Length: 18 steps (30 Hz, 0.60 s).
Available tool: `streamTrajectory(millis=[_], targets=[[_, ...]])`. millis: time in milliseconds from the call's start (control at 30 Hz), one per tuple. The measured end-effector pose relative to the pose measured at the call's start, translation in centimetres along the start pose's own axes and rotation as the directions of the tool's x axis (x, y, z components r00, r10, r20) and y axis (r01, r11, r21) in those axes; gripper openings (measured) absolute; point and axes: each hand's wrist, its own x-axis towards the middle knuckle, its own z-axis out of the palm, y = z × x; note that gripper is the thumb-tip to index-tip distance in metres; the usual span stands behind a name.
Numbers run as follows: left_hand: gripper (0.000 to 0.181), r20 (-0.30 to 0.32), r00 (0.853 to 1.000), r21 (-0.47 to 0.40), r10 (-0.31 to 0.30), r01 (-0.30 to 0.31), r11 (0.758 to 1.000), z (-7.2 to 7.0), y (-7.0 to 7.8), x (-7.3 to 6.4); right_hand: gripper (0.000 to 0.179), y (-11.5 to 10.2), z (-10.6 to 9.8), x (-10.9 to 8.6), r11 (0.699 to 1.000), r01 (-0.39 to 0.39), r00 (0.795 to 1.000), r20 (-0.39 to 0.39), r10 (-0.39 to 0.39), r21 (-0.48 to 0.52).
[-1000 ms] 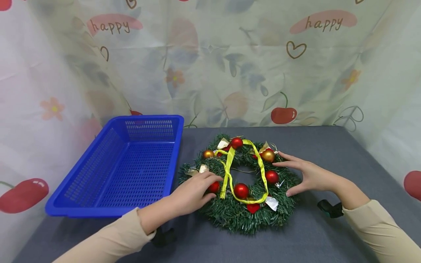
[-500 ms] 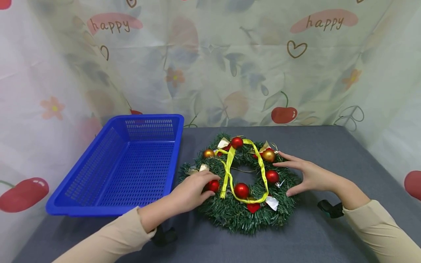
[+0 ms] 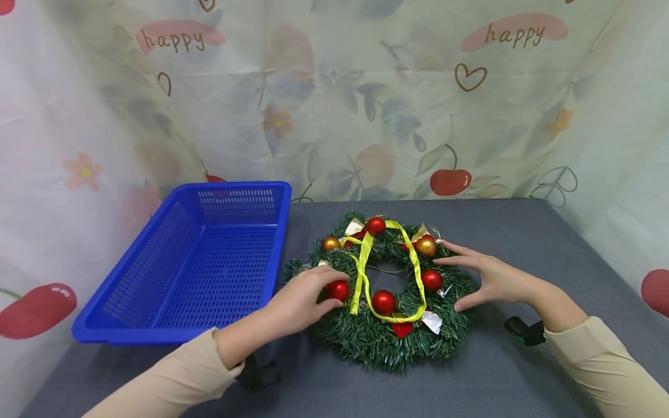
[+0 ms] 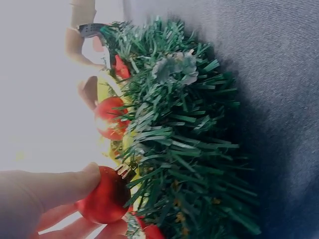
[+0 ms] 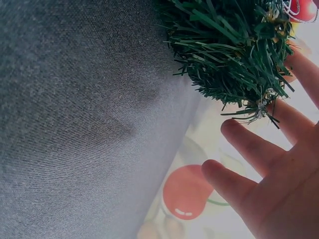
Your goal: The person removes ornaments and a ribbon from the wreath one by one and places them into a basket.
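Observation:
A green Christmas wreath [image 3: 387,342] with red and gold baubles, bows and a loose loop of yellow ribbon [image 3: 420,278] lies on the grey table. At its left side my left hand [image 3: 300,296] pinches a red bauble [image 3: 338,290] between thumb and fingers. In the left wrist view that red bauble [image 4: 105,196] shows its gold cap right at the green tinsel. My right hand [image 3: 488,278] is spread at the wreath's right edge, fingertips beside a gold bauble [image 3: 426,246]. The right wrist view shows its fingers [image 5: 254,144] extended against the tinsel.
A blue plastic basket [image 3: 282,244] with slotted walls stands left of the wreath, close to my left forearm. Behind the grey table [image 3: 512,232] hangs a printed curtain [image 3: 334,104], which also closes in both sides.
My left hand has shifted slightly left and up along with the red bauble, which now shows more between the fingers. The right hand and wreath stay nearly still.

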Motion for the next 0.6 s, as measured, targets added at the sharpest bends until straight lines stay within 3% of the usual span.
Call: streamTrajectory(millis=[600], targets=[[0.041,-0.085,0.996,0.014,-0.007,0.009,1.000,-3.0,0.4,-0.2,0.075,-0.1,0.0,0.1,1.000,-0.008,1.000,0.007,0.008,0.000]])
